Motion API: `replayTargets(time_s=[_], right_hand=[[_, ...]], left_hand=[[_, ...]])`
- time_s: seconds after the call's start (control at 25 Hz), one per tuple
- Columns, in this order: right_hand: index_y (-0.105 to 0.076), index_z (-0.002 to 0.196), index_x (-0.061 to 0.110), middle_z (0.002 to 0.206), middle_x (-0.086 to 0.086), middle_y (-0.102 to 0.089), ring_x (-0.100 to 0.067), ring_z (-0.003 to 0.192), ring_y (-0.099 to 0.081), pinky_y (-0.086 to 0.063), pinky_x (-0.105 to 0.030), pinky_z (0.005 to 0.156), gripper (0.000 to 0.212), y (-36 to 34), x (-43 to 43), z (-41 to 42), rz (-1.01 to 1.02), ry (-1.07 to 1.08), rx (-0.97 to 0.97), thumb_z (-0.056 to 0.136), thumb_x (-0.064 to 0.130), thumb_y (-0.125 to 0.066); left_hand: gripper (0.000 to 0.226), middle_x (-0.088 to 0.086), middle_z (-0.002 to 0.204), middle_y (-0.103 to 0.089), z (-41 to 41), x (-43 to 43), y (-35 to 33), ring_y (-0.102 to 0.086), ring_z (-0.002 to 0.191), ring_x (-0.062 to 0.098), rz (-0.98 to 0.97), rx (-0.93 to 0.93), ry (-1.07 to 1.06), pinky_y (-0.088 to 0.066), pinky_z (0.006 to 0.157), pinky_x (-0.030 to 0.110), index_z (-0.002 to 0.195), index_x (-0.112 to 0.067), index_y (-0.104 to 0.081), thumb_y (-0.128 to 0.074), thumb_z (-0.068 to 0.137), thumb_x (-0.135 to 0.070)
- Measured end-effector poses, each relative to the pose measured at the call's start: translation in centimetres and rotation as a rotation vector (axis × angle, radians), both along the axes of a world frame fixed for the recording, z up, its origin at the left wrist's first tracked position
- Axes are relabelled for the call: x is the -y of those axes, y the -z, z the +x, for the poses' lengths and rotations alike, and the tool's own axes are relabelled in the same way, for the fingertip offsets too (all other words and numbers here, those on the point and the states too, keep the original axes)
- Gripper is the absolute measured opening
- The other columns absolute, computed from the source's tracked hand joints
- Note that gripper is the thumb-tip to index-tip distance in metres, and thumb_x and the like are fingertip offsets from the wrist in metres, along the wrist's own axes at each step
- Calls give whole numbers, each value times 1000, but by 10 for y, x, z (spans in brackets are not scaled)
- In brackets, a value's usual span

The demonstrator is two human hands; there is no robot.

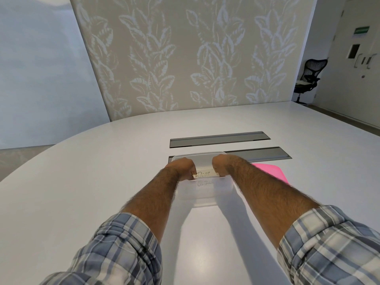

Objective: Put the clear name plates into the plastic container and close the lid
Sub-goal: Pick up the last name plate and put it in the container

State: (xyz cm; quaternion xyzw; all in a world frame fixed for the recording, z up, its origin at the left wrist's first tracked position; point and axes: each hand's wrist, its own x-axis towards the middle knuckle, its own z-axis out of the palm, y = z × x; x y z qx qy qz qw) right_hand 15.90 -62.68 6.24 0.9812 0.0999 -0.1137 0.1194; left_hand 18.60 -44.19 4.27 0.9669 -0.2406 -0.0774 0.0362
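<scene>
Name plates (204, 174), clear with handwritten words, stand between our curled fingers inside the frosted plastic container (205, 189) on the smooth white table (102, 171). Our left hand (182, 166) and right hand (221, 164) pinch the ends of one plate. Slick plastic could slip or jam against its neighbour. Just beyond the right fingers lies a pink lid (271, 171), not yet fitted.

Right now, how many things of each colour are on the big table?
Clear: 3: the container and two name plates, "BEAR" and the other standing in it
Pink: 1: the lid beside the container
Grey: 2: the far hatch and the near hatch set in the tabletop
Total: 6
</scene>
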Motion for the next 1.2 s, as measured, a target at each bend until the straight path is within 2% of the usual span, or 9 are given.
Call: replayTargets(time_s=[0.44, 0.56, 0.68, 0.76, 0.84, 0.92, 1.0, 1.08, 1.2], right_hand=[[-70, 105, -2, 88, -9, -60, -22, 84, -58, -49, -29, 75, 21, 7, 2, 2, 38, -35, 2, 86, 3, -62], [-70, 107, 3, 104, -7, -69, -24, 98, -64, -52, -32, 81, 24, 3, 5, 3, 132, 10, 6, 84, 10, -70], [-67, 112, 9, 116, -7, -68, -23, 102, -62, -50, -31, 81, 33, -2, 9, 2, 225, 27, 128, 87, 30, -69], [-55, 132, 12, 136, -7, -57, -24, 122, -54, -48, -39, 96, 53, -3, 9, 2, 283, 31, 214, 90, 44, -63], [-28, 152, 13, 159, -9, -29, -27, 146, -27, -35, -48, 113, 79, -2, 5, -1, 351, 43, 274, 90, 51, -59], [-4, 157, 15, 166, -7, -3, -27, 153, -1, -18, -53, 120, 92, -3, -3, -4, 361, 45, 319, 91, 59, -52], [4, 157, 17, 166, -6, 8, -27, 152, 9, -8, -55, 120, 94, -3, -10, -7, 353, 45, 343, 92, 65, -43], [7, 157, 18, 165, -6, 11, -26, 152, 12, -3, -55, 120, 93, -5, -18, -11, 347, 33, 364, 92, 70, -34], [10, 156, 18, 165, -5, 12, -25, 152, 13, -1, -55, 120, 92, -13, -32, -17, 356, -2, 406, 91, 73, -25]], left_hand=[[25, -3, 117, -73, 0, -1, 1, -66, 109, 20, -1, -16, 6, -50, 89, 27, 110, -23, -76, -72, 85, -22], [26, -8, 111, -73, -2, -6, -4, -65, 104, 17, -63, 44, -23, -52, 89, 32, 107, -27, -76, -74, 84, -39], [34, -5, 105, -72, -6, -11, -8, -66, 96, 20, -107, 193, -35, -53, 81, 34, 103, -27, -74, -59, 90, -55], [43, 1, 104, -72, -8, -15, -12, -66, 96, 25, -92, 314, -23, -53, 81, 36, 101, -21, -71, -43, 99, -54], [48, 5, 118, -68, -11, -19, -15, -62, 111, 27, -99, 420, -6, -49, 91, 38, 112, -18, -68, -32, 104, -49], [52, 8, 149, -49, -14, -25, -19, -42, 139, 27, -105, 442, -49, -36, 111, 42, 139, -17, -54, -28, 106, -48], [61, 7, 166, -17, -20, -35, -20, -15, 153, 27, -83, 406, -129, -18, 123, 45, 156, -19, -29, -23, 105, -52], [68, 5, 169, 1, -26, -46, -22, 0, 155, 26, -58, 402, -185, -8, 125, 46, 160, -20, -13, -17, 103, -58], [76, 5, 168, 9, -36, -64, -30, 6, 155, 26, -58, 410, -249, -4, 125, 47, 161, -22, -5, -10, 99, -65]])
